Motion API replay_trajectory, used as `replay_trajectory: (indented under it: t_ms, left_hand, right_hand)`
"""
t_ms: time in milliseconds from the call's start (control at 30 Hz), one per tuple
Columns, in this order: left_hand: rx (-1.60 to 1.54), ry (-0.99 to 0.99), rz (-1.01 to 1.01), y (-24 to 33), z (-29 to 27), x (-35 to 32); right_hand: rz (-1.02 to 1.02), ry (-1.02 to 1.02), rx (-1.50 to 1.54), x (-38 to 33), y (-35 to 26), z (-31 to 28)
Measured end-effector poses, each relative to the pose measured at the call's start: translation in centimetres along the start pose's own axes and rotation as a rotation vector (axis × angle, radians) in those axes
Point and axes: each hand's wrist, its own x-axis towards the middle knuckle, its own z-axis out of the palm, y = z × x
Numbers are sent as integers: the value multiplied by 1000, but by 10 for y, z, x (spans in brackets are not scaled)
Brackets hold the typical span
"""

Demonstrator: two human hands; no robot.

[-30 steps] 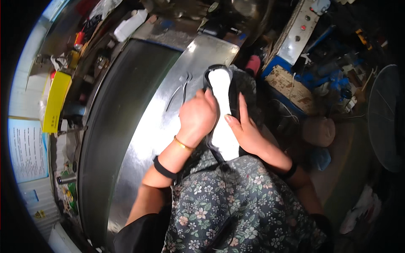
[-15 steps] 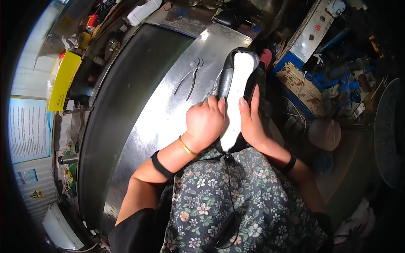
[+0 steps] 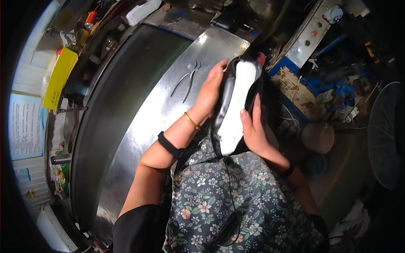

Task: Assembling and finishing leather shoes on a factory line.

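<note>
Head view: I note the glossy black, white-bottomed shoe (image 3: 237, 105) at the dark floral apron (image 3: 211, 189), bare left hand (image 3: 209, 92) flat alongside, bare right hand (image 3: 254, 133) clamping its edge; a slip there could tip it

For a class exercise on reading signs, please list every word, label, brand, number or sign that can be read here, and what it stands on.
None can be quoted:
Yellow box: dark characters near its lower end, too small to read.
White-and-blue sheet on the wall: lines of print, too small.
Blue label below it: blurred.
Yellow sign lower down: dark marks, blurred.
Black shoe with white underside: no lettering visible.
</note>
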Motion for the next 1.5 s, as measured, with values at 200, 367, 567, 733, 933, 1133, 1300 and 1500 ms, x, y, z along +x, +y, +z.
replay_trajectory:
  t_ms: [200,367,567,733,933,1133,1300,1500]
  left_hand:
    - [-94,-290,-331,7,1,41]
    - [328,-303,-37,7,21,28]
    - [-275,-439,-362,20,11,29]
    - [274,-367,15,4,11,27]
    - [115,-477,-184,17,9,23]
    - [328,-595,-50,24,-4,32]
    - [377,-434,33,34,9,10]
    - [414,-938,409,102,18,-39]
  right_hand:
    - [257,-159,-17,21,-10,-35]
    - [210,100,670,94,2,-46]
    - [82,-6,301,113,4,-50]
    - [52,66,47,114,-7,-42]
    - [16,-88,225,94,-3,-55]
    - [-41,-286,211,103,-6,-64]
    - [34,-397,652,109,-8,-76]
    - [154,-605,261,104,-52,-132]
